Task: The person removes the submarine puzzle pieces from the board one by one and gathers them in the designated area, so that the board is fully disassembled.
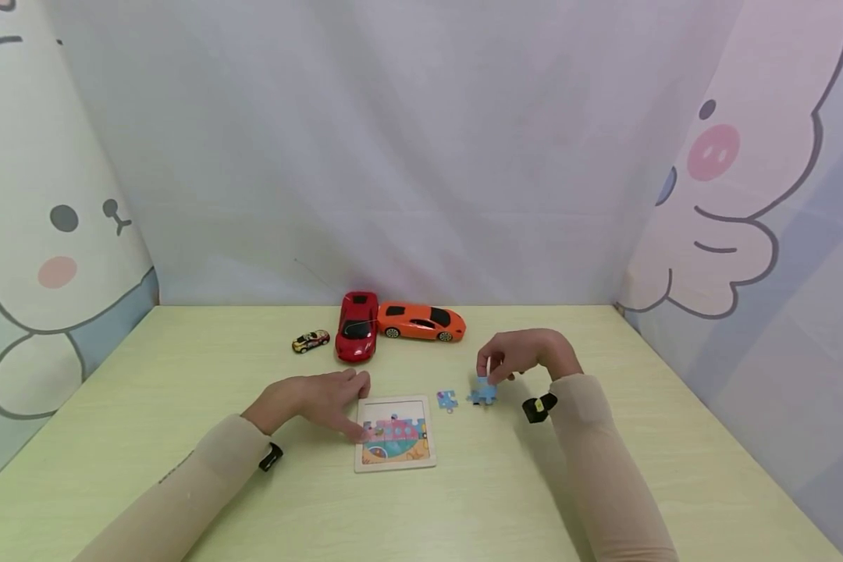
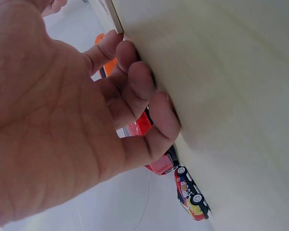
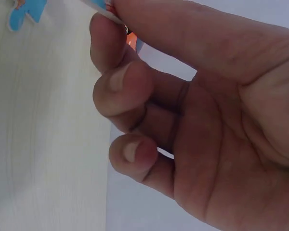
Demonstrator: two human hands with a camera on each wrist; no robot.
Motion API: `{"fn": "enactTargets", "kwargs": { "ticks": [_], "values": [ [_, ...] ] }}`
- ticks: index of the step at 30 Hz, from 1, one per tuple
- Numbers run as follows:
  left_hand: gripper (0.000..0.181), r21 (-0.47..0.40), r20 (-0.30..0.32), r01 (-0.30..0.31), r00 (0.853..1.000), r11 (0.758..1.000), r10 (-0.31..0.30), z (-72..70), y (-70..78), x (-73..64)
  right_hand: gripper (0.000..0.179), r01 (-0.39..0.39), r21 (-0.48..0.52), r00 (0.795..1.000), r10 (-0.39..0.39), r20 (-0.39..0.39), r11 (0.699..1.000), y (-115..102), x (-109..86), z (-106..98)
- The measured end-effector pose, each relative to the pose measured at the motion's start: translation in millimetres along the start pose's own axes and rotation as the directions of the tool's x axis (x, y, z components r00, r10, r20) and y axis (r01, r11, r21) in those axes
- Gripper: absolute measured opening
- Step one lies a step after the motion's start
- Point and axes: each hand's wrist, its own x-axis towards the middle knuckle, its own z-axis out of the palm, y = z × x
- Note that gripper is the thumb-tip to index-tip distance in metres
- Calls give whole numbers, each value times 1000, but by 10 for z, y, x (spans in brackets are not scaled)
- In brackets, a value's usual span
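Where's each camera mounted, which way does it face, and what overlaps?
Head: on the head, facing forward and down at the tray; left hand, right hand and sleeves show.
Left wrist: on that wrist, facing past the hand toward the red car and small car; left hand shows, palm side.
Right wrist: on that wrist, facing the pinched piece; right hand shows, palm side.
Shared: head and left wrist both show the small car.

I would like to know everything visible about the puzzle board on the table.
The puzzle board is pale, nearly square and looks wooden, with a rim. It lies flat on the table, nearer the camera than the red car. Joined pieces in pink, teal and yellow-orange fill its lower part; the upper part is mostly bare. The left grip overlaps its left edge and seems to touch it.
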Motion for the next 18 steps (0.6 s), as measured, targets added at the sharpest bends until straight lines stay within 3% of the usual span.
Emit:
{"fn": "enactTargets", "kwargs": {
  "ticks": [9, 18],
  "values": [
    [55, 1, 1, 2, 1000, 1000, -2, 14, -13, 5, 6, -81, -2, 997, 81, 9, 997, 162, -20, -2],
    [55, 6, 2, 13, 1000, 1000, -13, 9, -2, 9, 5, -114, -1, 993, 114, 33, 993, 270, -35, -17]
  ]
}}
